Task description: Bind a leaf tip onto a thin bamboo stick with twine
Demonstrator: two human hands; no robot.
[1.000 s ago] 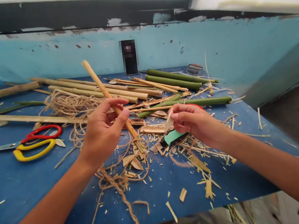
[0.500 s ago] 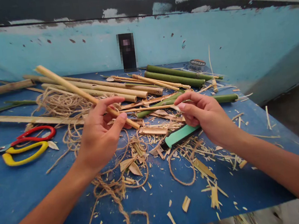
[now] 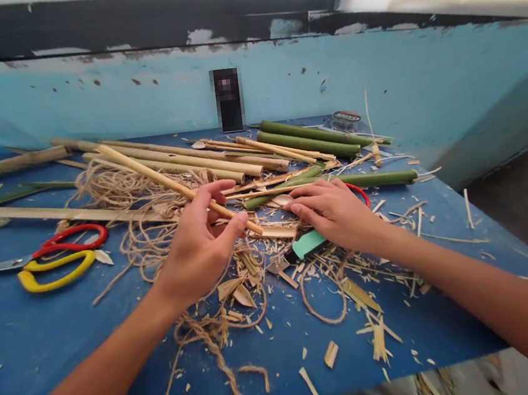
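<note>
My left hand grips a slender bamboo stick between thumb and fingers. The stick slants from the upper left down to the right, above the twine. Over the pile of scraps, my right hand is lowered with its fingers curled. A small pale leaf-shaped bamboo piece shows at its fingertips, seemingly pinched there. Beneath that hand lies a mint-green handled tool, partly covered. A thin bamboo strip lies just beyond the fingers.
Scissors with red and yellow handles lie at left. Tangled twine, bamboo lengths and green stalks fill the back of the blue table. A red curved handle shows behind my right hand. Shavings litter the middle.
My right hand has moved left and down toward the scraps, taking the leaf-shaped piece with it. My left hand and its stick have shifted slightly right and lower.
</note>
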